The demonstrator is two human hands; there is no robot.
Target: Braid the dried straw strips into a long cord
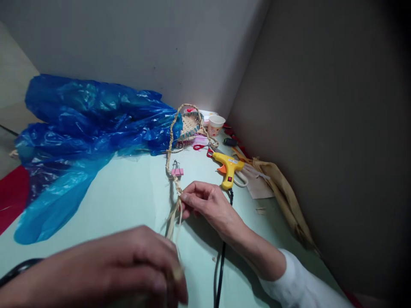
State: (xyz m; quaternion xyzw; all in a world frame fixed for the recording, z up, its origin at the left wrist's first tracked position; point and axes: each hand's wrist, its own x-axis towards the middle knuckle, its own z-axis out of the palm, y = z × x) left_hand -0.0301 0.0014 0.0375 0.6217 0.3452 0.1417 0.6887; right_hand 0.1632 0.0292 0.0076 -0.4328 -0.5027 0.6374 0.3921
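A braid of pale straw-like fibre [172,132] loops over the table and comes down towards me, its lower end splitting into loose strands [171,224]. My right hand [208,203] pinches the braid between thumb and fingers, just where the plaiting stops. Closer to the camera, my left hand [141,265] is slightly blurred, its fingers curled around a thin loose strand; part of its grip is hidden. Beside the braid lies a pink binder clip [177,171]. Right of it rests a yellow glue gun [229,169] with a black cord [221,265].
Blue plastic bags [96,115] fill the back left. At the back stand a woven piece [190,124] and a paper cup [216,124], with a dark thread spool [230,142] nearby. Dried brown husk-like material [285,192] lies along the right wall.
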